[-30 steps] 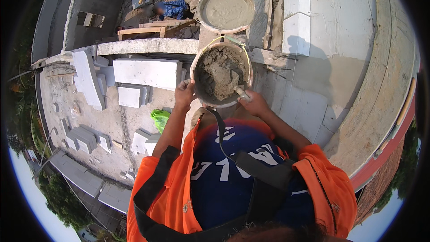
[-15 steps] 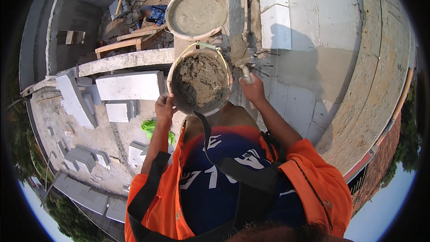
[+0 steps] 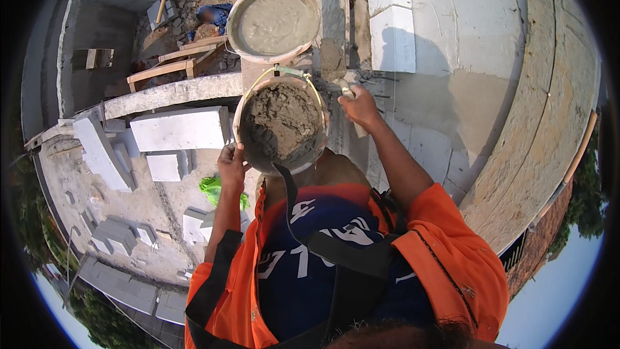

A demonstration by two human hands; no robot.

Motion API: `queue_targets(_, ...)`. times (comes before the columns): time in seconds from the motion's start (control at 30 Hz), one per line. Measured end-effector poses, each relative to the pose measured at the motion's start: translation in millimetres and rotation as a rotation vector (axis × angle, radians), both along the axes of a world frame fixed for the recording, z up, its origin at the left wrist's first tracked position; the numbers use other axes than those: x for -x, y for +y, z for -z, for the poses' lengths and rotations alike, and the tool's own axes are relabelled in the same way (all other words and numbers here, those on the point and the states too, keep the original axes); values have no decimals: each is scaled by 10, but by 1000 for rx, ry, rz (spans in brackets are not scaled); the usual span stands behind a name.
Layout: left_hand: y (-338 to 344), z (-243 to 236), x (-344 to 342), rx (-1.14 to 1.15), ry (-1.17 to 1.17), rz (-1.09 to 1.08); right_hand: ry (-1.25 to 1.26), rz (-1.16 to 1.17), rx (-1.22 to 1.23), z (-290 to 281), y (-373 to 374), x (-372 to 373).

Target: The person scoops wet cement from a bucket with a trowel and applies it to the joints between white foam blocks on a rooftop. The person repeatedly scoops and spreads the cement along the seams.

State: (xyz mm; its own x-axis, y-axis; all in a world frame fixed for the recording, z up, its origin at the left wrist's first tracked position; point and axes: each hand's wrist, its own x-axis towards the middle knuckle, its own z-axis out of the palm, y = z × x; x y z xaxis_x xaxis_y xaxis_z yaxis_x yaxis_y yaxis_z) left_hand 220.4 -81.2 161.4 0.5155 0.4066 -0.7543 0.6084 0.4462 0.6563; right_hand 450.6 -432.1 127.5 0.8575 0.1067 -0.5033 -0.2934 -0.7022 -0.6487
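In front of my body stands a round bucket (image 3: 241, 119) of thick grey mortar (image 3: 284, 116), its yellow wire handle (image 3: 260, 79) laid over the far side. My left hand (image 3: 232, 163) grips the near-left rim, thumb up and fingers curled. To the right of the bucket, my right hand (image 3: 360, 107) is closed round the handle of a trowel (image 3: 346, 89). The trowel points away from me, over the narrow gap beside the blocks. Its blade is hard to tell from the grey mortar (image 3: 332, 58) just beyond.
Beyond the bucket sits a wide tub (image 3: 274, 22) of wetter mortar. A white block wall (image 3: 394, 39) rises on the right, beside a long board (image 3: 523, 123). White blocks (image 3: 177, 130) and a green bag (image 3: 216, 187) lie lower left. Another person (image 3: 216, 16) is far below.
My right hand has moved away from me with the trowel, whose mortar-covered blade was plainer before. My left hand keeps its hold on the bucket rim. The whole view has shifted slightly.
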Motion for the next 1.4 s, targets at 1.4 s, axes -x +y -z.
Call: queue_targets(1.4, 262, 57, -17, 122, -177, 97, -41, -503, 452, -1359, 631, 1387)
